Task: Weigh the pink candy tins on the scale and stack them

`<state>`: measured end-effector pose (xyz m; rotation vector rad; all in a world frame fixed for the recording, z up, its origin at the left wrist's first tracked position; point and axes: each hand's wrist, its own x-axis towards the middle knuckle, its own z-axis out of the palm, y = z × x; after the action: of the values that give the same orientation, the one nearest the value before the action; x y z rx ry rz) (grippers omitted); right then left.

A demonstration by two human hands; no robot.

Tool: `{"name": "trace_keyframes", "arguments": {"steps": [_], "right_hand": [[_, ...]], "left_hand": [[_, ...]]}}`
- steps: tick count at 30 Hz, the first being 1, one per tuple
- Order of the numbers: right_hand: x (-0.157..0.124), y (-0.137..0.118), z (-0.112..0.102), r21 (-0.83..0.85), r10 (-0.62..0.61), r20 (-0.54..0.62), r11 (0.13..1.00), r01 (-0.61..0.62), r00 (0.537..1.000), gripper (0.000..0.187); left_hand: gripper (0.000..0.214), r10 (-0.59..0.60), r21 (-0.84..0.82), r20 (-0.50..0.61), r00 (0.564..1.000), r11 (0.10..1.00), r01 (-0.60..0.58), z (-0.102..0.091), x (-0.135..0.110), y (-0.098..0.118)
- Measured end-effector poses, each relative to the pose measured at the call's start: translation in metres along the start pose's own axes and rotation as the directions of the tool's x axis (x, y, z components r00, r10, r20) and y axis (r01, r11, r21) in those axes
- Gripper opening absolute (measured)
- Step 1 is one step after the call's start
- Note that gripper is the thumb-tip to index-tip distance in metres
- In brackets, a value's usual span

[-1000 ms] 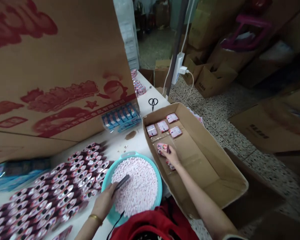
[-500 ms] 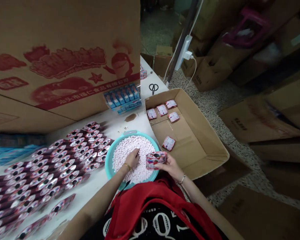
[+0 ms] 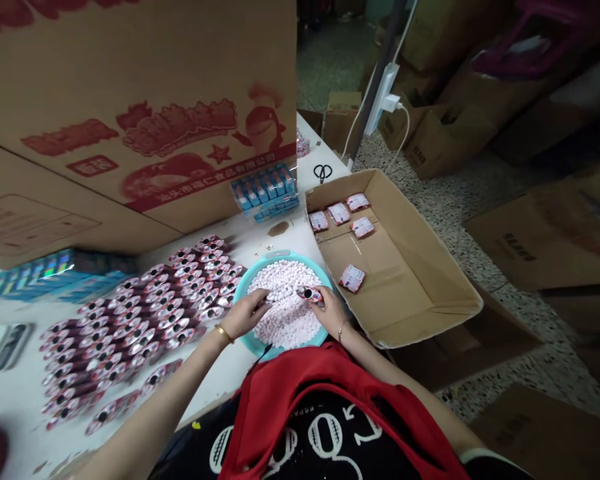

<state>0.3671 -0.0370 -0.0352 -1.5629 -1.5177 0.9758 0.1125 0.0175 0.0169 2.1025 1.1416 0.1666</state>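
Little packet [image 3: 312,294] is shiny pinkish-red and white, with a dark round spot on its upturned end. It's above the right side of a teal basin [image 3: 239,293] loaded with small pale pellets [image 3: 290,328]. Right hand [image 3: 333,312] has it pinched; left hand [image 3: 244,315] is over the left side, fingertips bunched, can't tell if they're gripping anything.

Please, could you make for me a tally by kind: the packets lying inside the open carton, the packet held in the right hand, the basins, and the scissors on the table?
Packets lying in the carton: 5
Packet in the right hand: 1
Turquoise basin: 1
Scissors: 1 pair
Total: 8
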Motion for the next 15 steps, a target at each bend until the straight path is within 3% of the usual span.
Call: {"name": "trace_keyframes", "arguments": {"steps": [3,5,9,12,15], "right_hand": [[0.006,-0.002,0.009,-0.015,-0.055,0.054,0.998,0.056,0.997,0.032],[0.007,-0.005,0.014,-0.022,-0.087,0.081,0.996,0.089,0.993,0.036],[0.005,-0.007,0.02,-0.013,-0.118,0.109,0.993,0.12,0.987,0.04],[0.003,-0.004,0.024,0.014,-0.108,0.113,0.994,0.107,0.988,0.041],[0.002,0.0,0.024,0.038,-0.081,0.085,0.996,0.078,0.993,0.038]], "left_hand": [[0.023,-0.007,0.117,0.073,0.997,0.993,-0.001,-0.013,-0.002,0.016],[0.021,-0.071,0.228,0.113,0.991,0.973,0.044,-0.017,0.0,0.029],[0.021,-0.269,0.464,0.126,0.955,0.867,0.183,-0.022,0.006,0.069],[0.021,-0.302,0.563,0.122,0.945,0.805,0.185,-0.027,0.008,0.095],[0.024,-0.3,0.57,0.092,0.95,0.798,0.197,-0.031,0.005,0.089]]}}
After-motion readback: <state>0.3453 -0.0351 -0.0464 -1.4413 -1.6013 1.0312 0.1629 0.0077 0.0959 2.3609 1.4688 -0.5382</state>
